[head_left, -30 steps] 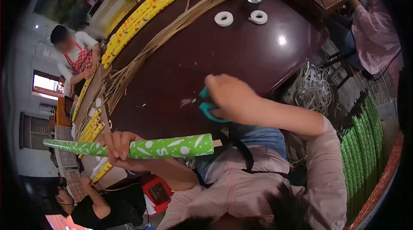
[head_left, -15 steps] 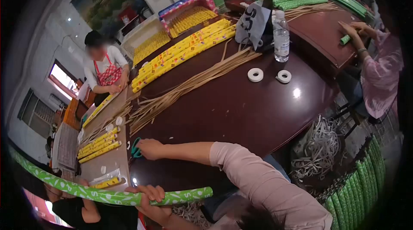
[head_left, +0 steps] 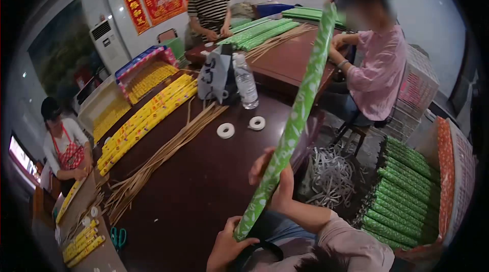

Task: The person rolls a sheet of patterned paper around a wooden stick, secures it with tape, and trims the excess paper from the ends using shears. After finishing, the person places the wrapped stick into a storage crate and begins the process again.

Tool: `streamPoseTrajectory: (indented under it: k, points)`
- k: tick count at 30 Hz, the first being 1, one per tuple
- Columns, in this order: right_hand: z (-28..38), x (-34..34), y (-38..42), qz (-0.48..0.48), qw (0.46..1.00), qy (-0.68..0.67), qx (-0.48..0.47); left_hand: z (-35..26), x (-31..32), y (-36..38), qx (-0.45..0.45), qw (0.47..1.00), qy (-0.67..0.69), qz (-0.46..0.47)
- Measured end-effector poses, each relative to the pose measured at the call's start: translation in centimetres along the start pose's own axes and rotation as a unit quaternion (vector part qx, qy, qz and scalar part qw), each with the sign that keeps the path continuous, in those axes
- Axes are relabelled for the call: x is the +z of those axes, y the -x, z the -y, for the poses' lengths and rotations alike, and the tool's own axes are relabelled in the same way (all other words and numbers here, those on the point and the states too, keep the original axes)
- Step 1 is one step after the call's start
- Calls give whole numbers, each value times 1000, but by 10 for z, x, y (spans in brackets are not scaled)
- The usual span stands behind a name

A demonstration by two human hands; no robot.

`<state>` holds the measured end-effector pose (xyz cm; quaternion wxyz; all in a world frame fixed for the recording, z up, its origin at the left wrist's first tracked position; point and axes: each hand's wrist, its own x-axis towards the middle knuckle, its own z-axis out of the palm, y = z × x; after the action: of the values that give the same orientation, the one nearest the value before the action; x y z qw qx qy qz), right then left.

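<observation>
A long green roll (head_left: 290, 142) with a white leaf-and-letter print rises at a slant in front of me. My left hand (head_left: 226, 244) grips its lower end, thumb laid against the edge. Higher up, my right hand (head_left: 280, 183) wraps round the roll from behind, with fingers showing on its left and the palm on its right. The roll's far end reaches up past the far table. Teal-handled scissors (head_left: 118, 238) lie on the dark table (head_left: 198, 195), well to the left of both hands.
Two white tape rolls (head_left: 225, 130), a water bottle (head_left: 246, 82), a bag (head_left: 214, 76), brown strips (head_left: 163, 155) and yellow rolls (head_left: 147, 122) occupy the table. Green rolls (head_left: 402, 195) fill a container at right, near scrap strips (head_left: 331, 175). Several people work around the tables.
The green roll has swung from lying low at left to slanting upward at right. My right hand has let go of the scissors and taken hold of the roll. The view has turned right.
</observation>
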<state>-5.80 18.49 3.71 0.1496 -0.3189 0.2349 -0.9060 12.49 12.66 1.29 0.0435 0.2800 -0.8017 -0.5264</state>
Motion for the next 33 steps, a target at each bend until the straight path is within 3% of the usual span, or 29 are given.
streamPoseTrajectory:
  k: [2, 6, 11, 12, 13, 14, 16, 20, 28, 33]
  points:
    - [17, -35, 21, -33, 992, 121, 10, -6, 11, -4, 30, 997, -55, 43]
    - [42, -76, 61, -92, 970, 224, 3, -11, 36, -6, 57, 989, -122, 67]
    - [70, -107, 82, -183, 955, 234, -31, -11, 78, -13, 44, 976, -213, 32]
    - [76, -116, 80, -195, 953, 224, -58, -2, 92, -21, 63, 968, -241, 21]
    - [82, -132, 80, -221, 936, 259, -85, 19, 112, -31, 151, 949, -274, -35]
    - [89, -144, 80, -249, 917, 291, -110, 25, 123, -42, 161, 946, -280, -20]
    - [121, -160, 75, -316, 878, 327, -149, 33, 137, -58, 264, 896, -358, -8]
    - [160, -199, 75, -410, 824, 332, -206, 45, 144, -79, 306, 878, -367, -23]
    - [166, -207, 82, -379, 826, 361, -212, 70, 160, -99, 345, 864, -364, -37]
    - [165, -211, 85, -388, 823, 352, -218, 81, 166, -109, 415, 842, -339, -61]
